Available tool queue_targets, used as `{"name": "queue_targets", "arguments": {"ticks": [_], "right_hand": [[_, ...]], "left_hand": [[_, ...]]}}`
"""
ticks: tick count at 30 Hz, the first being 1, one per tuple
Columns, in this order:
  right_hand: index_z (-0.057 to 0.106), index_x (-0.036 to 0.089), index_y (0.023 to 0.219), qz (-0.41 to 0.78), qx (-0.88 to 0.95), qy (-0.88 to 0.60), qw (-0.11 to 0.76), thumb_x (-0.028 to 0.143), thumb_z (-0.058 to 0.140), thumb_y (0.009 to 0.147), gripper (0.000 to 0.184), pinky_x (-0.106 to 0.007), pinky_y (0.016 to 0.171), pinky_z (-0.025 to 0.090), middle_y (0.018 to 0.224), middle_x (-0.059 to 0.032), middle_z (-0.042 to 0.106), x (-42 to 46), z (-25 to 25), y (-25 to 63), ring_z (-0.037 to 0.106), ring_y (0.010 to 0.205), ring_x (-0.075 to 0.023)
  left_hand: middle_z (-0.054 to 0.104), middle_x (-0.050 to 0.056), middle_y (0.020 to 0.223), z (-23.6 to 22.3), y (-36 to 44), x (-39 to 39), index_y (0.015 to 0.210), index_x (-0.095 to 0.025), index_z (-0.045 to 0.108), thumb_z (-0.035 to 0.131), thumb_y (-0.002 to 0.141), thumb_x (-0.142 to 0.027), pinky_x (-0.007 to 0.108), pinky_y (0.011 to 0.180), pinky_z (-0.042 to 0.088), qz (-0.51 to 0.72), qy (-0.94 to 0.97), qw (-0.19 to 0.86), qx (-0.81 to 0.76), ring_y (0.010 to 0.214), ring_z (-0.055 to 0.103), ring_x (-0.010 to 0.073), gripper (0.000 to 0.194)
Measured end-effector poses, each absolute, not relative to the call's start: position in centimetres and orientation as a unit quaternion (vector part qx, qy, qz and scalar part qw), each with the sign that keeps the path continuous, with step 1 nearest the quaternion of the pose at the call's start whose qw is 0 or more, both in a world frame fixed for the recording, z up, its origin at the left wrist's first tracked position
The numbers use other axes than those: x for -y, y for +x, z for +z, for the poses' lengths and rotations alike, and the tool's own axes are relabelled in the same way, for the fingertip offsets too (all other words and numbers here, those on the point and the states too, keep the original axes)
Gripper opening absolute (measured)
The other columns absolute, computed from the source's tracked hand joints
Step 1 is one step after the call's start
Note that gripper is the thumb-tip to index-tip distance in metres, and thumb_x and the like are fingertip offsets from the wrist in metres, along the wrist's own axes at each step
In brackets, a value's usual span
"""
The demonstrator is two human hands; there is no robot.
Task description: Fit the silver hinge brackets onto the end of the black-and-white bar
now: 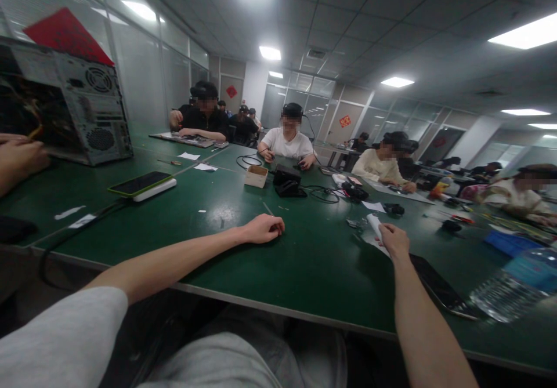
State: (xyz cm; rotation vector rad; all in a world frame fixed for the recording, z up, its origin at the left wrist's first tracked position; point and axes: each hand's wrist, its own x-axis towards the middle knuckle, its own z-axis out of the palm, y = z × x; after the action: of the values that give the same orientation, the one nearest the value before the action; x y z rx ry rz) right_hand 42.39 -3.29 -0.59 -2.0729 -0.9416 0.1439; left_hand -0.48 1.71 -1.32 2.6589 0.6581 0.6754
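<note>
My right hand [394,240] pinches a strip of white paper [374,227] whose end rests on the green table [226,260]. A black smartphone [439,283] lies just beyond my right wrist, near the table edge. My left hand [263,228] rests on the tabletop with its fingers curled. Nothing shows in it, though its fingers could hide something small. Both forearms reach forward over the table's near edge, and the two hands stand well apart.
An open computer tower [65,104] stands at left, beside another person's hand [20,159]. A phone on a white power bank [141,185], a small cardboard box [256,176], black devices with cables [287,182], a plastic water bottle [509,286] and seated co-workers surround the table.
</note>
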Motion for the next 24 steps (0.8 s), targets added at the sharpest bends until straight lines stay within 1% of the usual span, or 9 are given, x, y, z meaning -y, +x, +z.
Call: {"name": "queue_targets", "arguments": {"ticks": [8, 16, 20, 24], "right_hand": [[0.07, 0.01, 0.107, 0.033, 0.393, -0.827, 0.402, 0.032, 0.052, 0.077, 0.041, -0.034, 0.069, 0.05, 0.049, -0.0015, 0.063, 3.3, -0.5, 42.6, 0.061, 0.044, -0.0199], [0.07, 0.01, 0.107, 0.025, 0.391, -0.83, 0.397, 0.031, 0.051, 0.078, 0.04, -0.033, 0.071, 0.049, 0.05, -0.0026, 0.064, 3.7, 0.0, 42.1, 0.061, 0.045, -0.0195], [0.07, 0.009, 0.107, 0.032, 0.384, -0.83, 0.403, 0.031, 0.051, 0.077, 0.041, -0.033, 0.07, 0.05, 0.048, -0.0032, 0.063, 3.7, 0.3, 42.3, 0.061, 0.045, -0.0203], [0.07, 0.009, 0.108, 0.037, 0.371, -0.826, 0.423, 0.031, 0.051, 0.077, 0.043, -0.036, 0.075, 0.049, 0.044, -0.001, 0.061, 3.7, 0.3, 42.6, 0.062, 0.047, -0.0216]], "left_hand": [[0.07, 0.0, 0.081, -1.3, -0.4, -1.7, 0.094, -0.016, 0.062, 0.053, 0.077, -0.008, 0.019, 0.069, 0.046, 0.234, 0.931, 0.154, -0.232, 0.074, 0.065, 0.0127, 0.021], [0.069, 0.001, 0.08, -1.3, -0.4, -1.7, 0.093, -0.016, 0.062, 0.052, 0.077, -0.007, 0.019, 0.068, 0.046, 0.239, 0.931, 0.161, -0.226, 0.072, 0.064, 0.0123, 0.021], [0.069, 0.0, 0.08, -1.3, -0.5, -1.7, 0.093, -0.016, 0.062, 0.052, 0.078, -0.007, 0.019, 0.069, 0.046, 0.236, 0.93, 0.166, -0.228, 0.073, 0.064, 0.0125, 0.02], [0.069, 0.001, 0.08, -1.3, -0.5, -1.7, 0.093, -0.016, 0.062, 0.052, 0.078, -0.008, 0.02, 0.069, 0.046, 0.236, 0.929, 0.168, -0.23, 0.073, 0.065, 0.0129, 0.02]]}}
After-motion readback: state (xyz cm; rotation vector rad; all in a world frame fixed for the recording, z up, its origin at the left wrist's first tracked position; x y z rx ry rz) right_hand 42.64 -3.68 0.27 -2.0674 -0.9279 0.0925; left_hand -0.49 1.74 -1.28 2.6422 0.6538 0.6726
